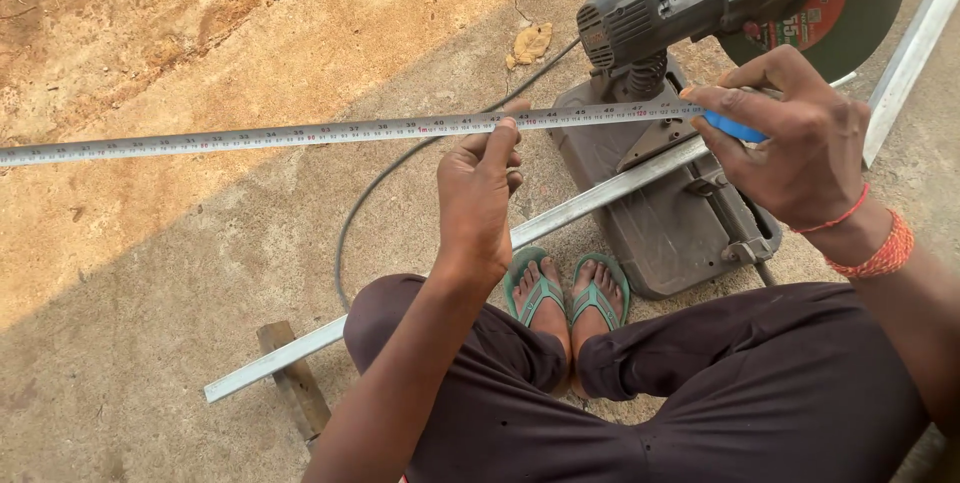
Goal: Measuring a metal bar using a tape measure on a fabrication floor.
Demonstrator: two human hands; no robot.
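My left hand (pixel 482 193) pinches a white steel measuring tape (pixel 250 136) between thumb and fingers. The tape is stretched out in the air, running left past the frame edge. My right hand (pixel 790 138) grips the tape's blue case (pixel 733 127) at the other end. Below the tape a long pale metal bar (pixel 590 205) lies slanted across the base of a chop saw (pixel 670 213). The bar's left end rests on a wooden block (pixel 292 373).
The saw's motor housing (pixel 650 8) and guarded cutting disc (pixel 830 28) sit raised at the top right. A black power cable (pixel 400 168) curves over the concrete ground. My feet in green flip-flops (pixel 567 293) are beside the saw base. Bare earth lies to the upper left.
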